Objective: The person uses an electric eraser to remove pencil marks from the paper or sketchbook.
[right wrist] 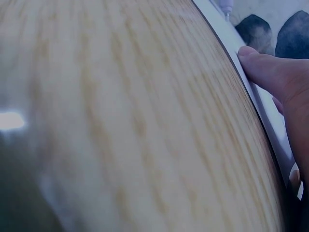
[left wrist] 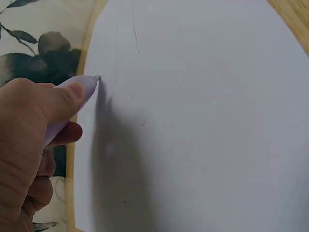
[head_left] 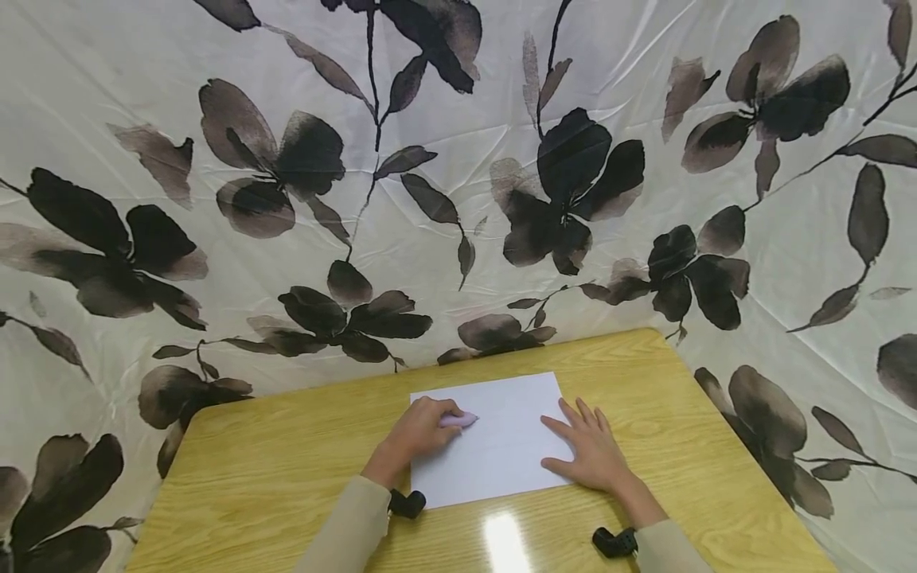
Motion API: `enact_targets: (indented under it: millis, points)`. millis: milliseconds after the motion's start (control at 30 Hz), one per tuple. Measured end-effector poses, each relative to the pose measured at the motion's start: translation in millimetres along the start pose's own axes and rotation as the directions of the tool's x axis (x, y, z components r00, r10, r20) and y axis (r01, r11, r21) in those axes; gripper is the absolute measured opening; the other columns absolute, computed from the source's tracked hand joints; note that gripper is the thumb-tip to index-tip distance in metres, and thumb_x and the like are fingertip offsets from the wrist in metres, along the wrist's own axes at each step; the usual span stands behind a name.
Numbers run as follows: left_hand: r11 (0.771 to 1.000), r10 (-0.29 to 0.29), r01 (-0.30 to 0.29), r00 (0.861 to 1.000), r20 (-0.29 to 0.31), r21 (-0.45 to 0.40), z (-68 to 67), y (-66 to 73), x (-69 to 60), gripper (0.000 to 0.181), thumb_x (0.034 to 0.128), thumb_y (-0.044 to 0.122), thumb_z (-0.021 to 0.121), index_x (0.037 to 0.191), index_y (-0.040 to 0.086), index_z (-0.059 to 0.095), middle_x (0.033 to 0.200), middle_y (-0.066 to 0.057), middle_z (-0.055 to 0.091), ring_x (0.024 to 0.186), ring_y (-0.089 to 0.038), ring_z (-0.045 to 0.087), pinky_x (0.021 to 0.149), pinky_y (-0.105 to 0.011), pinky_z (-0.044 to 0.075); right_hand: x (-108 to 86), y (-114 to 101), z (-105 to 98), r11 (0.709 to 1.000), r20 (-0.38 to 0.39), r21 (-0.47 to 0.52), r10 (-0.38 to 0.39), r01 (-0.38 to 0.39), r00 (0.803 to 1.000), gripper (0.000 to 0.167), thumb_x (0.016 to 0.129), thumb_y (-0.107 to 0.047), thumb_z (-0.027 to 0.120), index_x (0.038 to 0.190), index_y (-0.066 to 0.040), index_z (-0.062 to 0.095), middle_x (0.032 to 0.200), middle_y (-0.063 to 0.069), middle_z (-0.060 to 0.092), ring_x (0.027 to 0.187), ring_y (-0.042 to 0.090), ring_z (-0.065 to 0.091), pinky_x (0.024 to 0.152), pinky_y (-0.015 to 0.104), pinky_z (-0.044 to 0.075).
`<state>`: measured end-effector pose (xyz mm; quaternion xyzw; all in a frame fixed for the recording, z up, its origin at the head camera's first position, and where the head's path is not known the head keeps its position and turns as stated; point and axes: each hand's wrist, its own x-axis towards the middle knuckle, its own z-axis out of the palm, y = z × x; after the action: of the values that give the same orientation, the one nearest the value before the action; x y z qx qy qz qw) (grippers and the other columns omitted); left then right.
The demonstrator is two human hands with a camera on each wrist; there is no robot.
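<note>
The left hand (head_left: 424, 428) is gripping a lilac pen (head_left: 458, 419), its thumb and fingers curling round the barrel. The pen is lying over the left part of a white sheet of paper (head_left: 501, 454), and its tip is pointing toward the right; whether the tip is touching the surface, I cannot tell. The right hand (head_left: 591, 454) is resting on the sheet's right edge with its fingers spreading apart and holding nothing, the thumb pressing near the lower right corner. The two hands are sitting well apart, with bare paper stretching between them.

The sheet is lying flat on a wood-grained bench (head_left: 286, 454). In the left wrist view a thin dark line (left wrist: 135, 34) is running down the paper near its top, and a small mark (left wrist: 143, 123) is showing lower down (a few fainter specks are dotting the area too).

Beige sleeves (head_left: 351, 517) are covering both forearms, and a black device (head_left: 407, 504) is sitting at each wrist. A bright reflection (head_left: 505, 541) is gleaming on the bench below the sheet. Behind, a pale cloth (head_left: 444, 239) with dark flowers is hanging.
</note>
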<state>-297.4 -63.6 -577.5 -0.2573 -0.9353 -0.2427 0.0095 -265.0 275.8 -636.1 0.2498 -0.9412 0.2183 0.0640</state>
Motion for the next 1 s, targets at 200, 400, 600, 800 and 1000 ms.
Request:
enact_targets:
  millis: [200, 400, 600, 800, 1000]
  points:
    - [1.000, 0.006, -0.006, 1.000, 0.027, -0.005, 1.7, 3.1, 1.6, 0.016, 0.0848, 0.020, 0.074, 0.100, 0.017, 0.073, 0.091, 0.000, 0.071, 0.073, -0.010, 0.055, 0.066, -0.028, 0.045, -1.6, 1.1, 0.2, 1.000, -0.019, -0.001, -0.005, 0.005, 1.000, 0.073, 0.082, -0.067, 0.061, 0.142, -0.025, 0.052, 0.154, 0.015, 0.031, 0.140, 0.045, 0.018, 0.106, 0.065, 0.007]
    - [1.000, -0.001, 0.001, 1.000, 0.017, 0.014, 1.5, 4.7, 1.7, 0.015, 0.0846, 0.021, 0.075, 0.099, 0.018, 0.074, 0.092, 0.000, 0.071, 0.073, -0.010, 0.055, 0.067, -0.028, 0.044, -1.3, -0.1, -0.5, 1.000, -0.019, 0.000, -0.009, 0.009, 1.000, 0.072, 0.082, -0.066, 0.060, 0.141, -0.025, 0.053, 0.154, 0.015, 0.031, 0.140, 0.046, 0.019, 0.106, 0.066, 0.007]
    - [1.000, 0.025, -0.025, 0.999, 0.020, 0.009, 1.9, 4.0, 1.6, 0.015, 0.0845, 0.020, 0.074, 0.099, 0.017, 0.074, 0.090, 0.001, 0.071, 0.072, -0.009, 0.055, 0.066, -0.027, 0.045, -0.7, -1.2, -0.7, 1.000, -0.024, -0.008, -0.017, 0.017, 1.000, 0.072, 0.082, -0.065, 0.061, 0.141, -0.025, 0.053, 0.154, 0.016, 0.031, 0.140, 0.046, 0.019, 0.105, 0.066, 0.009]
    - [1.000, 0.024, -0.024, 0.999, 0.034, 0.005, 3.0, 4.8, 1.5, 0.014, 0.0841, 0.020, 0.074, 0.098, 0.018, 0.074, 0.089, 0.002, 0.071, 0.071, -0.009, 0.054, 0.066, -0.027, 0.044, -2.8, -1.0, -1.3, 1.000, -0.022, 0.003, -0.015, 0.015, 1.000, 0.072, 0.082, -0.065, 0.062, 0.141, -0.024, 0.053, 0.153, 0.016, 0.032, 0.139, 0.047, 0.020, 0.105, 0.066, 0.008]
    - [0.999, 0.025, -0.025, 1.000, 0.010, 0.027, 5.0, 7.7, 1.0, 0.015, 0.0834, 0.021, 0.076, 0.098, 0.018, 0.074, 0.088, 0.002, 0.070, 0.072, -0.009, 0.054, 0.066, -0.027, 0.044, -3.0, 1.4, 0.4, 1.000, -0.036, -0.004, -0.024, 0.023, 0.999, 0.072, 0.083, -0.064, 0.062, 0.141, -0.025, 0.052, 0.153, 0.017, 0.032, 0.139, 0.047, 0.021, 0.105, 0.067, 0.009]
